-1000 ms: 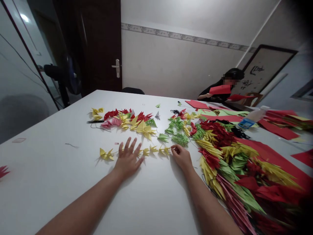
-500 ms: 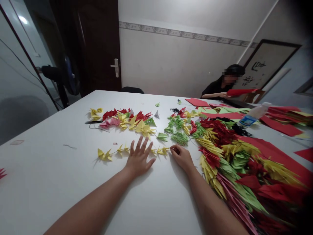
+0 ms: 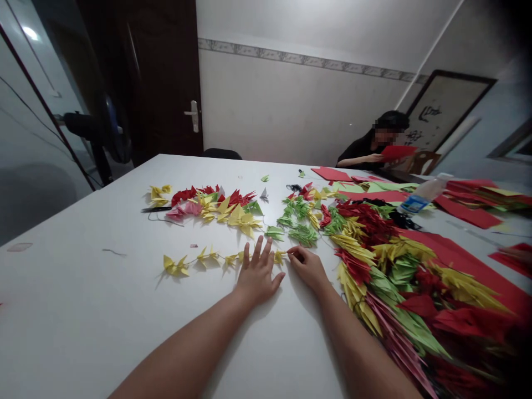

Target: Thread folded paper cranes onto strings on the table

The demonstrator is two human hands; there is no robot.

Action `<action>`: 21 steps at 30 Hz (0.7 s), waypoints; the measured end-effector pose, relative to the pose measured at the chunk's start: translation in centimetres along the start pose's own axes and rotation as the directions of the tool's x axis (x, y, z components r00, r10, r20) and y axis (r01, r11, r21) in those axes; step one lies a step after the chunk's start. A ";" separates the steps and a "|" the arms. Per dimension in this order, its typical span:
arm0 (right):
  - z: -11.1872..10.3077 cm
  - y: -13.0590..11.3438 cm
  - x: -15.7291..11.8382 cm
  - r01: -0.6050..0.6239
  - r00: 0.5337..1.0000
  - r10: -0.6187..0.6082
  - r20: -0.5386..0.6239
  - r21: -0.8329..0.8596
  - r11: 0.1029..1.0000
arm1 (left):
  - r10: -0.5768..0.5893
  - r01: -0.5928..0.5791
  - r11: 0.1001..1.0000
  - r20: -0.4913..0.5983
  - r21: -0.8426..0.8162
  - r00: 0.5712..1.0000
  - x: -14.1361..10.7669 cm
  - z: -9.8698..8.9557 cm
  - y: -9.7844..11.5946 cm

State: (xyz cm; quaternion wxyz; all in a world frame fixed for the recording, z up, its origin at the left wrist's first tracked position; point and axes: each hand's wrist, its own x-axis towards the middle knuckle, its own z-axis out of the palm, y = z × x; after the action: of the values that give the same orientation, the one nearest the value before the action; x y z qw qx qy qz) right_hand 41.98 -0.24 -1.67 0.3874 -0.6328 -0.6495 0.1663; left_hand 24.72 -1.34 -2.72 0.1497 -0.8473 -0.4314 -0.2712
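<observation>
A string of yellow folded-paper pieces (image 3: pixel 175 266) runs left to right across the white table (image 3: pixel 103 332). My left hand (image 3: pixel 260 274) lies over its right part with fingers spread, hiding some pieces beneath. My right hand (image 3: pixel 306 266) pinches the right end of the string, thumb and fingertips together. Behind my hands lie green folded pieces (image 3: pixel 302 234) and a curved row of larger yellow folded pieces (image 3: pixel 243 220). To the right of my right hand is a big heap of strung red, green, yellow and pink folded paper (image 3: pixel 353 249).
Black scissors (image 3: pixel 155 209) lie at the left beside red folded pieces (image 3: pixel 183 195). A plastic bottle (image 3: pixel 421 197) and red paper sheets (image 3: pixel 467 210) are at the right. A person (image 3: pixel 369 147) at the far side holds red paper. A fan (image 3: pixel 100 133) stands at the left.
My left hand has slid right along the yellow string, closer to my right hand, uncovering pieces on its left. The person across has raised the red paper. The view has shifted slightly.
</observation>
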 end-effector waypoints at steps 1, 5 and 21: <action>-0.1 -0.1 -0.1 -0.002 1.000 0.002 0.000 0.002 1.000 | -0.011 0.011 1.000 0.005 -0.004 1.000 0.2 0.1 0.2; -0.2 -0.3 -0.3 -0.005 1.000 0.005 -0.012 -0.002 1.000 | -0.019 0.019 1.000 -0.014 -0.017 1.000 0.8 0.7 0.7; -0.4 0.5 -0.4 -0.036 0.999 0.036 0.003 0.009 0.999 | -0.138 0.143 0.988 -0.085 0.060 0.987 -5.7 -7.2 -8.0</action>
State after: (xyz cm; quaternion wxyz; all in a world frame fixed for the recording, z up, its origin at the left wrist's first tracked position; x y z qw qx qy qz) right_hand 42.54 -0.65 -1.92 0.3863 -0.6422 -0.6379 0.1770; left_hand 13.09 -3.94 -0.14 0.1755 -0.7976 -0.4925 -0.3008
